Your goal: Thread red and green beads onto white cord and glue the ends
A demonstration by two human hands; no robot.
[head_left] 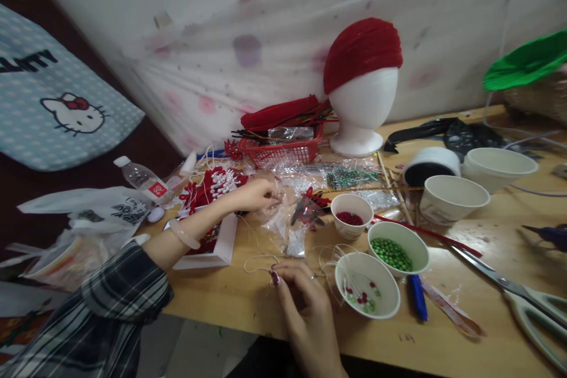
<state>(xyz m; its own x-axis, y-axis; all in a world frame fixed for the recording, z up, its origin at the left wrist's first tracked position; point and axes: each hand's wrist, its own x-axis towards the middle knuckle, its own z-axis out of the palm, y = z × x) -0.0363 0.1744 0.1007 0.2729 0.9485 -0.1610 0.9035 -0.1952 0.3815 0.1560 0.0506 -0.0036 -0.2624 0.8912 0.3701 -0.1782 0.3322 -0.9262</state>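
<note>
My left hand (256, 195), in a plaid sleeve with a pale bangle, reaches out over the table and pinches a clear plastic bag (278, 218) beside a red ornament with white pearl beads (217, 184). My right hand (303, 301) rests near the table's front edge, fingers pinched on a thin clear thread (259, 263) that loops across the wood. Right of it stand three white paper cups: one with mixed beads and thread (367, 292), one with green beads (397, 248), one with red beads (352, 215).
A white foam head with a red cap (363, 85) stands at the back beside a red basket (283, 150). Large scissors (522, 298), a blue pen (417, 298), empty paper bowls (452, 198), a water bottle (144, 180) and plastic bags (88, 212) lie around.
</note>
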